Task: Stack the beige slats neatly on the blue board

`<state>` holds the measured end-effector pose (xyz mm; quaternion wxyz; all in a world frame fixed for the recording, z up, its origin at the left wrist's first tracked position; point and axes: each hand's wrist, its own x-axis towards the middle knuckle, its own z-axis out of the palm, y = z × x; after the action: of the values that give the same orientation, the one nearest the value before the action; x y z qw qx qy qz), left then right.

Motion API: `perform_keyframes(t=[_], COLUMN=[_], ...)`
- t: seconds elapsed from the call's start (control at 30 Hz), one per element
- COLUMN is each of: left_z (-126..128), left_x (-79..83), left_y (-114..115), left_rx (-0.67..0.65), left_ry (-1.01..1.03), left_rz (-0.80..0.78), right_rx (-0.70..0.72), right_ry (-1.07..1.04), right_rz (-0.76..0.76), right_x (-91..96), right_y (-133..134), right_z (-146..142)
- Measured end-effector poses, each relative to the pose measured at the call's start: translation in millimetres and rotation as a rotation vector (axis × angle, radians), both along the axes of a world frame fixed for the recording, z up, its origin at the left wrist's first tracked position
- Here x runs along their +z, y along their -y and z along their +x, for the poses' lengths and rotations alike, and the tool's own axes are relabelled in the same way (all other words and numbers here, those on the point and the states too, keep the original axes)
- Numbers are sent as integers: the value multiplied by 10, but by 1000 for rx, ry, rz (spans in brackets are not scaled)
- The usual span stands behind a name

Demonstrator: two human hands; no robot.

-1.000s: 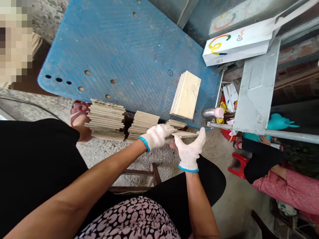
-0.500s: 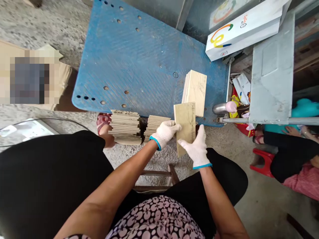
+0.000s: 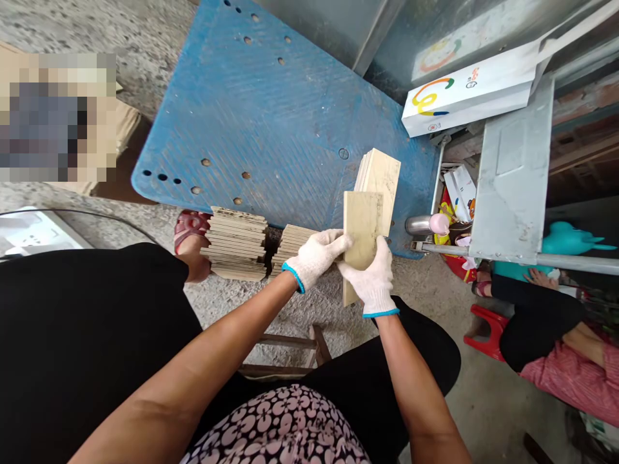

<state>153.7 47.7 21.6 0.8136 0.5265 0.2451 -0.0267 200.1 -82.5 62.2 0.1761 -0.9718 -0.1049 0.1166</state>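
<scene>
- The left hand (image 3: 316, 256), in a white work glove with a blue cuff, grips the left long edge of a pale beige tile (image 3: 362, 231), fingers curled onto its face.
- The right hand (image 3: 372, 280), gloved the same way, clasps the same tile from below and from the right, with its fingers spread over the lower part of the tile.
- The tile is held upright, face toward the viewer, above the person's knees and in front of the near edge of a blue platform (image 3: 271, 122).
- Just behind the tile's top end, a small stack of similar tiles (image 3: 382, 177) lies on the platform near its right edge.
- To the left of the hands, two taller piles of tiles (image 3: 236, 243) stand on the concrete floor against the platform's edge, close to a foot in a red sandal (image 3: 189, 225).
- Most of the blue surface is bare and dotted with holes.
- To the right, a grey metal panel (image 3: 512, 174) and a metal rail crowd the platform's edge, with a white printed box (image 3: 471, 96) above.
- Another person sits low at the far right beside a red stool (image 3: 486, 328).
- A wooden stool frame (image 3: 290, 351) shows between the wearer's legs.
</scene>
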Motion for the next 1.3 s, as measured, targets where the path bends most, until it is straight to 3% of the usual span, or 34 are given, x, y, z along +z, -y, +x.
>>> perform_keyframes(t=[0.07, 0.17, 0.23, 0.3, 0.47, 0.83, 1.0, 1.2, 1.3], left_z=[-31, -142, -246, -351, -496, -490, -480, -477, -475], left_x=[-24, -205, -393, -582, -850, -865, -837, -829, -828], left_y=[-71, -168, -203, -216, -206, -186, -186, -182, -179], left_rx=[-38, -79, -132, -196, -247, -262, -283, -297, -303], left_ry=[-20, -174, -238, -239, -155, -156, -175, -188, -196], left_rz=[361, 965, 1208, 1332, 1415, 1451, 1448, 1443, 1437], right_rx=[-11, -51, -89, -133, -205, -166, -145, -145, -40], right_ry=[30, 57, 53, 34, -4, -4, -1, 21, 65], right_rz=[-7, -47, -74, -92, -143, -213, -191, -165, -168], right_x=[21, -9, -63, -134, -334, -649, -627, -449, -386], right_y=[-52, -179, -286, -395, -605, -653, -632, -583, -447], right_z=[232, 707, 1026, 1285, 1589, 1680, 1639, 1597, 1467])
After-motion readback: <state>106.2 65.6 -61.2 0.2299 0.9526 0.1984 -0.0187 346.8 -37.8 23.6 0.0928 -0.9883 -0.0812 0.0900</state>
